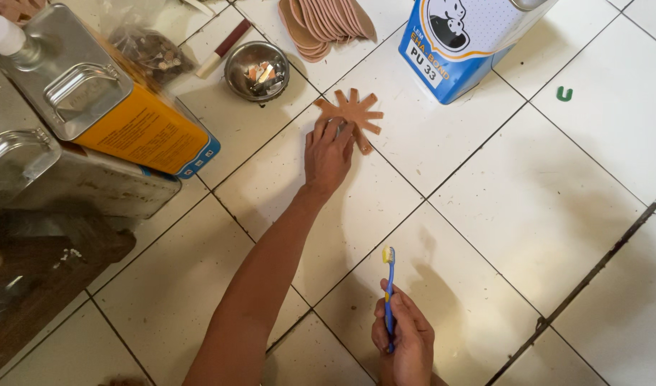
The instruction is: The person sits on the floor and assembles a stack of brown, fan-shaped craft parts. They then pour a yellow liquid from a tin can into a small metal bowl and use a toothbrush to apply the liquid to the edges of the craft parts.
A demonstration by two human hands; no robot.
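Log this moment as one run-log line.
left hand: fingers on tan fan of strips | right hand: holds blue toothbrush upright | surface: white tile floor

— What colour is the toothbrush (389, 300)?
— Blue handle, yellow bristles. The star-shaped cutout (351, 114) is reddish tan, like the stacked soles (326, 21).
— And the cans?
— One tin can (120, 107) is silver with an orange side and blue edge; the other can (464, 39) is blue and white. The floor (528, 207) is white tile with dark grout

Your white tiled floor (528, 214) carries metal cans (92, 107) at left, a steel bowl (256, 69), fanned brown strips (353, 114), stacked insoles (326, 21) far, and a blue can (464, 43).
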